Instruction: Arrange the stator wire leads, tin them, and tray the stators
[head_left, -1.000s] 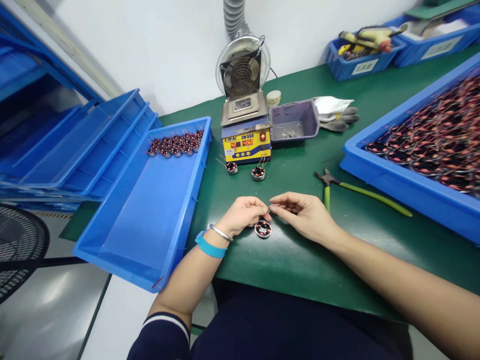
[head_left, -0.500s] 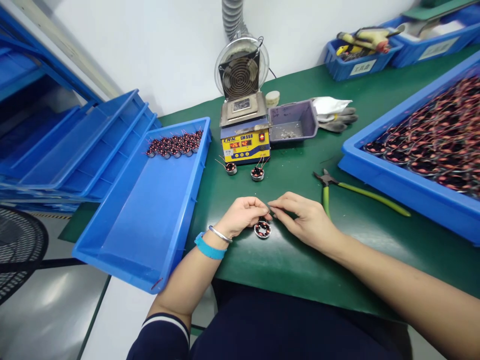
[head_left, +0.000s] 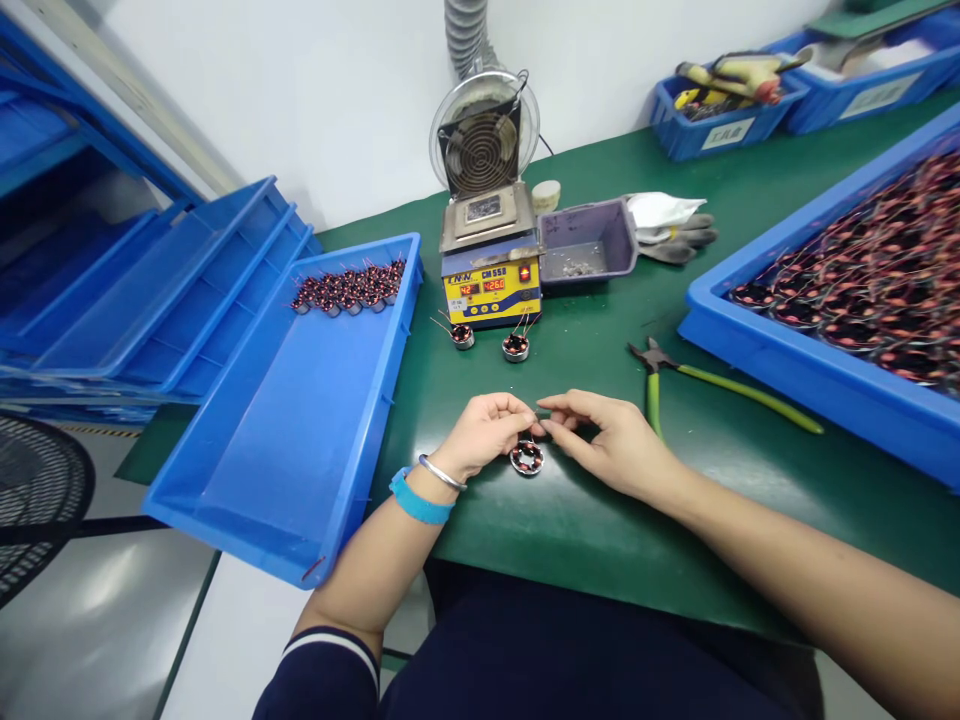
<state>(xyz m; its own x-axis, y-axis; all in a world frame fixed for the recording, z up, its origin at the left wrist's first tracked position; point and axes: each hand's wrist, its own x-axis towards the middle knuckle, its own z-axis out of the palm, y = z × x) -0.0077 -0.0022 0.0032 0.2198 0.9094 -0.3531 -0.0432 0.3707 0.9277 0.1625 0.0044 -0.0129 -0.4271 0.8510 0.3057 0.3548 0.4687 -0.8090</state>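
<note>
**Two hands pinch a wire above a small wound coil on a green bench**

Little has changed over the last second: both hands stay in the same spot, fingertips meeting, and the coil has barely shifted on the bench.

The left hand (head_left: 486,432) comes in from the lower left, with a metal bangle and a blue band at the wrist. The right hand (head_left: 611,440) comes in from the lower right. The fingers of each hand are pressed together in a pinch, apparently on a thin wire too fine to see clearly. The fingertips meet just above the coil (head_left: 526,458), a small round part that lies flat on the bench (head_left: 585,520) between the hands.

Two more coils (head_left: 488,340) stand farther back, just before a yellow-fronted solder pot (head_left: 491,270) with a small fan behind it. Green-handled cutters (head_left: 712,385) lie to the right. A blue tray (head_left: 300,420) on the left holds a row of coils at its far end; a second blue tray (head_left: 810,370) on the right is heaped with them. A white wall lies behind.
</note>
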